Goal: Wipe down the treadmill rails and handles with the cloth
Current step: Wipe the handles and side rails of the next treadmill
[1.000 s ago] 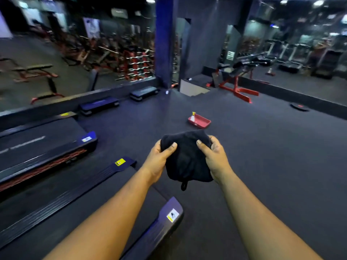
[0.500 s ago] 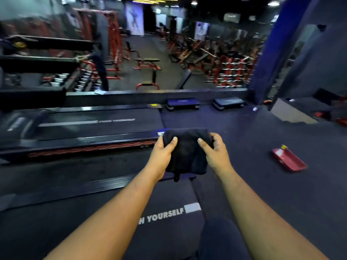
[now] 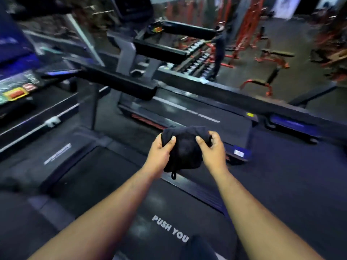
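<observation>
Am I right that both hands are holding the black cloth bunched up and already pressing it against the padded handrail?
Not quite. In the head view both the left hand and right hand hold the bunched black cloth, but in mid-air over the treadmill deck, well short of the padded handrail. Nothing is being wiped.

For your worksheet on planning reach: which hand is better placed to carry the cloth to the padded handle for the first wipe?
Probably the left hand. The padded handle lies up and left of the cloth, on that hand's side; the right hand would have to cross over. Both hands grip the cloth.
</observation>
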Tool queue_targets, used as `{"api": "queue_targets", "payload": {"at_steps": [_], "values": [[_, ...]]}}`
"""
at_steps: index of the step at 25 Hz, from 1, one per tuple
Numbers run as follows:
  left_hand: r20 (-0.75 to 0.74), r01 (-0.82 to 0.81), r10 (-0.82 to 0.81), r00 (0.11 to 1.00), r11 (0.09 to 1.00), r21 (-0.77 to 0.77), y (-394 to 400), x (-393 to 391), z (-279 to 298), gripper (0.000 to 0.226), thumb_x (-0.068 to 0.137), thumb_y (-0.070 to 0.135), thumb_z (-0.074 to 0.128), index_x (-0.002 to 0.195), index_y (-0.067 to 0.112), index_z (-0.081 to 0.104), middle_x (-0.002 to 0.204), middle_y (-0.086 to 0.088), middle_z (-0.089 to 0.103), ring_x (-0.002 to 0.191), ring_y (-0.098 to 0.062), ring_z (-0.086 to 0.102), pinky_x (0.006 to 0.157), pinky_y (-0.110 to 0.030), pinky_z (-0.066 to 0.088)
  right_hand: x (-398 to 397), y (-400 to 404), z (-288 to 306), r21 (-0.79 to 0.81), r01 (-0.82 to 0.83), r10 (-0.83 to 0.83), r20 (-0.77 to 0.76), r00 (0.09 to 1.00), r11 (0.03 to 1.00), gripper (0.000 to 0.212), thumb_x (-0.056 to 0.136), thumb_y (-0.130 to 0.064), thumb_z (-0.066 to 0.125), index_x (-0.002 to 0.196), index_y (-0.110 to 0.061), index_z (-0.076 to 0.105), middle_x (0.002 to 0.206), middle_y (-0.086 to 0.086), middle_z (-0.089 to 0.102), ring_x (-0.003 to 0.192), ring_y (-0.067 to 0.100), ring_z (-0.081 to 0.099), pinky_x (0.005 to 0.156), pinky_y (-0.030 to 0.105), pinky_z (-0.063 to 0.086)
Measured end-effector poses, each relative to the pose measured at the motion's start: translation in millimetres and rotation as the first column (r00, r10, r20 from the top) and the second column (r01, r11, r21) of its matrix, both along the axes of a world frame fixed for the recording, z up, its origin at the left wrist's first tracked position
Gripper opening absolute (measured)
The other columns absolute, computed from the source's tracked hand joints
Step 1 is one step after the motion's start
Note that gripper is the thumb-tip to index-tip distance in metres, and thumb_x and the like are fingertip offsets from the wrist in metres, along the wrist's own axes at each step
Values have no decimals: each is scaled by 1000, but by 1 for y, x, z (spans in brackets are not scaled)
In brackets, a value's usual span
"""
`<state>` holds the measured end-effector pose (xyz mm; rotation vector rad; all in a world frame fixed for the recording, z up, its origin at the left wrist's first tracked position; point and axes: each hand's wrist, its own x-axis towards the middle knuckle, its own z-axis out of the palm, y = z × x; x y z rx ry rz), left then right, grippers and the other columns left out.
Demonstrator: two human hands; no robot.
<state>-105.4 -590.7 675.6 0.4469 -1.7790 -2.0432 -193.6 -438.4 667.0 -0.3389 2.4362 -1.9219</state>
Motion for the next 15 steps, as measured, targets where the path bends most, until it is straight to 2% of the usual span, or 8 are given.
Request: {"api": "queue_targets", "payload": {"at_steps": [1, 3, 6, 8, 10, 13, 15], "values": [[28, -65, 65, 997, 998, -10, -11, -1, 12, 14, 93, 27, 65, 106, 22, 65, 105, 3, 73, 103, -11, 67, 95, -33, 52, -13, -16, 8, 33, -59, 58, 8, 998, 998, 41, 82, -45, 70, 113, -20, 60, 109, -1, 69, 103, 19, 65, 94, 43, 52], [72, -217, 220, 973, 975, -44, -34, 13, 35, 26, 87, 39, 67, 107, 23, 65, 107, 0, 73, 107, -16, 67, 97, -37, 52, -25, -54, 28, 105, -185, 183, 26, 983, 977, 42, 86, -38, 71, 120, -16, 60, 118, 5, 67, 110, 22, 62, 98, 40, 49], [120, -399, 403, 907, 915, -53, -62, 56, 69, 22, 87, 34, 65, 105, 22, 65, 104, 2, 74, 102, -12, 68, 92, -32, 51, -7, -114, 55, 148, -359, 353, 68, 933, 921, 38, 91, -25, 69, 126, -11, 59, 123, 11, 63, 114, 27, 60, 100, 40, 47], [160, -516, 522, 838, 853, -79, -77, 93, 85, 22, 89, 30, 65, 108, 19, 64, 105, 3, 74, 100, -8, 67, 90, -27, 51, 26, -151, 66, 153, -471, 463, 84, 882, 869, 40, 92, -26, 67, 129, -14, 57, 126, 9, 61, 114, 26, 59, 101, 44, 47], [202, -551, 560, 804, 828, -100, -80, 118, 92, 24, 93, 28, 65, 114, 15, 62, 109, 1, 73, 103, -9, 67, 92, -28, 50, 54, -164, 65, 134, -489, 483, 76, 872, 862, 43, 92, -30, 66, 131, -17, 55, 125, 6, 62, 114, 22, 58, 102, 44, 46], [245, -746, 753, 611, 651, -143, -92, 187, 92, 36, 88, 40, 65, 115, 16, 62, 114, -5, 72, 111, -20, 66, 98, -38, 51, 129, -201, 58, 105, -697, 683, 142, 716, 709, 53, 90, -41, 62, 136, -16, 53, 130, 6, 59, 121, 22, 54, 108, 43, 41], [265, -804, 805, 530, 577, -144, -98, 224, 88, 28, 90, 36, 63, 113, 19, 61, 113, -4, 72, 110, -20, 66, 97, -37, 51, 175, -220, 50, 91, -821, 793, 220, 568, 563, 55, 94, -39, 62, 142, -17, 49, 141, 8, 52, 131, 23, 47, 114, 39, 35]]}}
